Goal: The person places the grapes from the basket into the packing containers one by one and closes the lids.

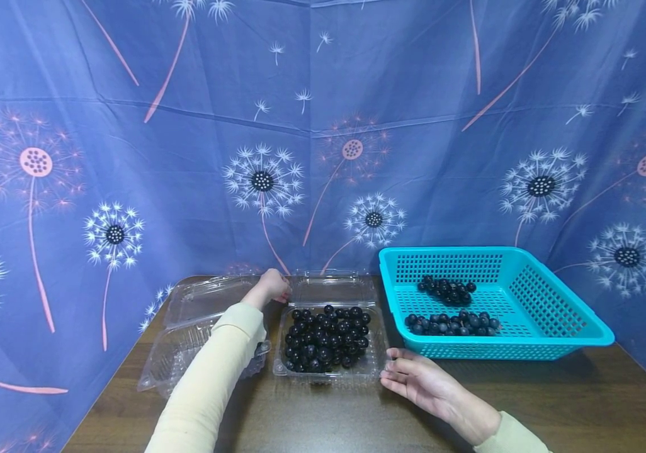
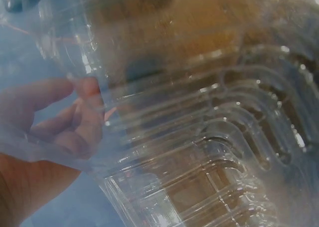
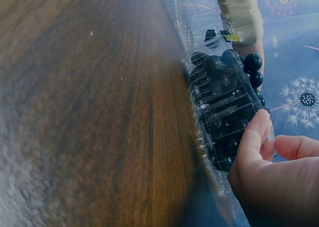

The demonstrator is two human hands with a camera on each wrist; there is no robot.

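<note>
You're risking spilling grapes (image 1: 327,338) if tugging tips the clear box (image 1: 323,376), your right grip (image 1: 427,385) touching it unclamped, your left grip (image 1: 272,287) unreadable.

left hand (image 2: 60,137), fingers kinda bent | shiny ridged clear plastic (image 2: 234,132) mostly off to its right | blue cloth (image 2: 77,202) behind it, lol blurry

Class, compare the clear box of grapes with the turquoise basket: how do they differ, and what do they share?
The clear box is transparent with a raised lid; the turquoise basket is opaque, perforated and shows no lid. The turquoise basket is wider than the clear box. The clear box holds one broad heap of grapes, while the turquoise basket holds two separate clusters. Both stand open on the wooden table with dark grapes inside.
</note>
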